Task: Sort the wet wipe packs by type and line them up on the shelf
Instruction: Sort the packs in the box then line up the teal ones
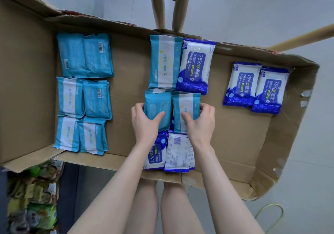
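– At centre frame, what are my hands doing?

– Your left hand (pixel 144 121) is curling round the back-up light-blue pack (pixel 159 103), thumb lying across its top and fingers hooking over its left edge. Your right hand (pixel 199 120) is gripping the label-up light-blue pack (pixel 188 103) in the mirrored way. You are holding the two side by side, edges almost meeting, probably so that they are travelling as one pair. Whether they are already lifting, I cannot tell.

– What is lying under them?

– They are sitting on the mixed heap in the middle of the cardboard tray (pixel 126 75). Below your wrists, the label-up alcohol pack (pixel 157 155) and the back-up alcohol pack (pixel 179 152) are lying next to each other. Just above your fingertips, a third light-blue pack (pixel 164 62) and the upper alcohol pack (pixel 196 66) are lying side by side, unsorted.

– Where should this pair be going?

– To the left of the frame, I am judging. The light-blue block (pixel 83 93) is sitting there, six packs in two columns of three, some overlapping. Bare cardboard is showing beside it, so a new column looks possible.

– And the dark-blue ones?

– The alcohol pair (pixel 253 87) is forming its own group at the right of the frame, well apart from the light-blue block, so the types are not mixing.

– Anything I should be minding?

– The wrappers are looking glossy, so with one pack in each hand either could be slipping; be pressing with your thumbs.
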A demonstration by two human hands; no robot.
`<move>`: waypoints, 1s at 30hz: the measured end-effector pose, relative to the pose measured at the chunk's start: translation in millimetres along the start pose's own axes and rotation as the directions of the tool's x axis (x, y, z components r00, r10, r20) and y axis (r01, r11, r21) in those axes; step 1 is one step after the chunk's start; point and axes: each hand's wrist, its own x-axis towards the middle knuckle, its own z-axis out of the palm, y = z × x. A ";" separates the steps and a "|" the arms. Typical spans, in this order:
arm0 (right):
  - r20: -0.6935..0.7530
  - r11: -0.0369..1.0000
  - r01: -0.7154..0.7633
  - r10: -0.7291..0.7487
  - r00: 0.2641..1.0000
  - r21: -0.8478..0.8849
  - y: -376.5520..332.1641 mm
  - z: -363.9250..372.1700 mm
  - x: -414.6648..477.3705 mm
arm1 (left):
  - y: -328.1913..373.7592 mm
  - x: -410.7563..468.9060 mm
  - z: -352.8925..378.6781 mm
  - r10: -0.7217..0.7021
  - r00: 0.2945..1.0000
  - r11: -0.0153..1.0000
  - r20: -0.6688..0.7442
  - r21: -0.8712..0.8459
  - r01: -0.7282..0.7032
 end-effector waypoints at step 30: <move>0.341 0.794 -0.229 0.030 0.940 0.563 -124.5 122.4 -124.5 | -97.2 47.2 -210.5 0.040 0.977 0.943 0.209 -0.332 0.033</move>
